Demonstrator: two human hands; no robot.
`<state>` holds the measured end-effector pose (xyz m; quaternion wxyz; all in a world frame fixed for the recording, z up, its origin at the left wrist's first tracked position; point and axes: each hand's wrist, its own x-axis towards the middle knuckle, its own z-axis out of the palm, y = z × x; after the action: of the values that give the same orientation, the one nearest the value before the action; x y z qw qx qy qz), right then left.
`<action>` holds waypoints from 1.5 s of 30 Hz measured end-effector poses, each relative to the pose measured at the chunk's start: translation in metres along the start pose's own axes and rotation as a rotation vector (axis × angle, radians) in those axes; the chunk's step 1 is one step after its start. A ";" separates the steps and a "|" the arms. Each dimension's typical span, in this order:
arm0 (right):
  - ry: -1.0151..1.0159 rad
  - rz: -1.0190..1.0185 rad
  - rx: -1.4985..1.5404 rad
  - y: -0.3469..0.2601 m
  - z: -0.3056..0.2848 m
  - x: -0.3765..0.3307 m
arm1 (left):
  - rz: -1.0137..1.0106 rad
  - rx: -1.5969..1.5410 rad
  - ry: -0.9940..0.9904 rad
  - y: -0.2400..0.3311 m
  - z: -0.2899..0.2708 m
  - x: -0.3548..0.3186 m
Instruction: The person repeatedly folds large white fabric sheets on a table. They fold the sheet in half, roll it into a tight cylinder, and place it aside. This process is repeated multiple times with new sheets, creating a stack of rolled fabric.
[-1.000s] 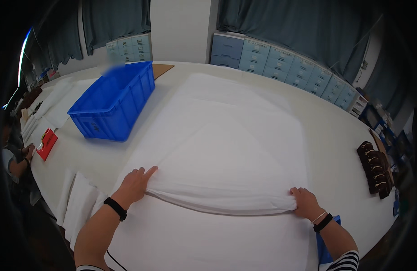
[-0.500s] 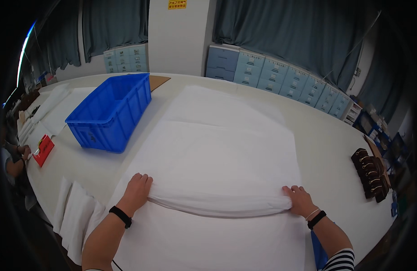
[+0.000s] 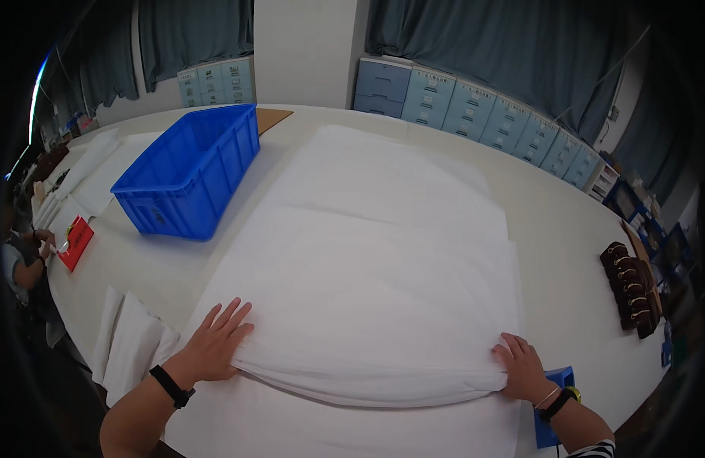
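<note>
A large white cloth (image 3: 383, 282) lies spread over the table, with a loose fold running across its near part. At the fold's left end my left hand (image 3: 215, 345) rests flat, its fingers stretched and spread over the cloth. My right hand (image 3: 525, 369) is curled around the fold's right end, gripping it; its thumb is partly hidden. Between both hands the fold sags toward me, and more white material lies beneath it.
A blue plastic crate (image 3: 188, 179) stands at the left, near a red card (image 3: 76, 244). Folded white cloths (image 3: 135, 340) lie at the near left. A blue holder (image 3: 547, 424) sits by my right wrist; dark brown items (image 3: 631, 290) lie far right. Another person's hand (image 3: 43, 240) shows at far left.
Both hands have moved toward me with the fold, which now sits lower and looks looser. My left hand's fingers have spread out. The right hand stays at its end.
</note>
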<state>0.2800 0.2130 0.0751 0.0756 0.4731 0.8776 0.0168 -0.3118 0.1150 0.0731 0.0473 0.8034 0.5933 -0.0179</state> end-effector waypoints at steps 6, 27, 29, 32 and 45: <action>0.105 -0.015 -0.064 0.034 0.015 0.066 | -0.057 0.051 0.230 -0.043 0.027 0.066; -0.002 -0.159 0.222 -0.041 0.020 -0.121 | -0.039 -0.033 0.125 0.035 0.042 -0.133; -0.187 -0.105 0.428 -0.036 0.017 -0.130 | -0.093 -0.091 -0.066 0.030 0.041 -0.145; -0.342 -0.029 0.663 -0.031 0.015 -0.116 | -0.222 -0.002 -0.239 0.012 0.042 -0.139; -0.115 0.070 0.703 -0.030 0.046 -0.123 | -0.297 0.068 -0.139 0.048 0.000 -0.090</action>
<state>0.3281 0.0920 0.0406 -0.0433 0.5003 0.8073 -0.3100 -0.2930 0.0154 0.0833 0.0580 0.7049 0.6998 -0.1002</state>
